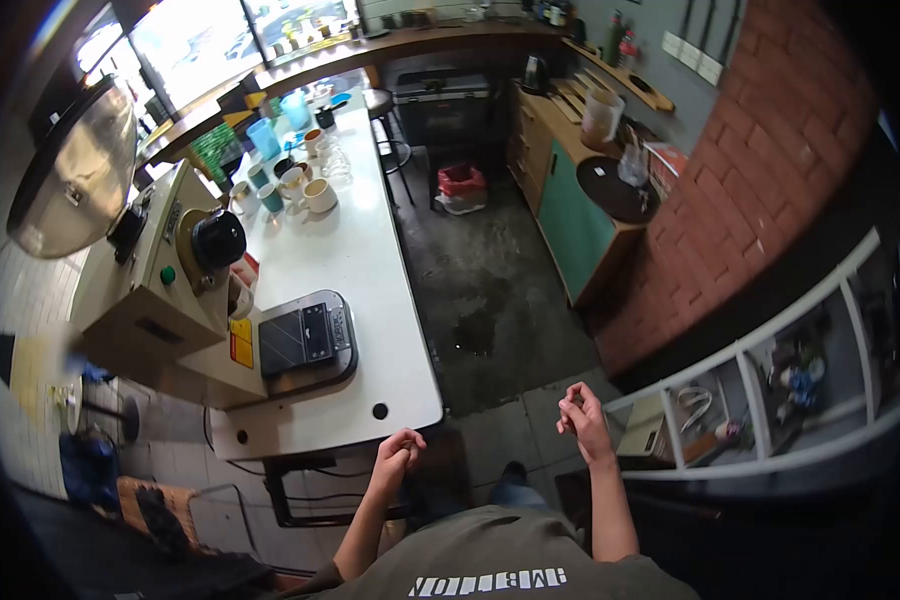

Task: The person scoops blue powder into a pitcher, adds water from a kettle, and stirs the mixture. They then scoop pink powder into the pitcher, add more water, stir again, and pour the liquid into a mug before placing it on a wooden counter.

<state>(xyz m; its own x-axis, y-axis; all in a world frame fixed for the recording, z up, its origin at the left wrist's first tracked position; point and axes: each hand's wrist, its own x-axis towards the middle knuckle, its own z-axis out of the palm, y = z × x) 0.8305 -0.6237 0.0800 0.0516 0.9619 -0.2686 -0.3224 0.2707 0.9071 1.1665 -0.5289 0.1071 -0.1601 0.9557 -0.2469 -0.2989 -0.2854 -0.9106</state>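
Room with white table (370, 235) on left. Scale (295, 340) at near end beside grinder (120, 305), presumably for handy weighing; mugs (318, 197) grouped farther along, likely out of way. Left hand (400, 450) by table's near edge, right hand (585, 415) over floor (510, 255); both half-curled, nothing visibly held.

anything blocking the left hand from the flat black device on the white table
Nothing visible stands in the way: between the left hand and the flat black device lies only white tabletop, marked by a round black spot near its edge.
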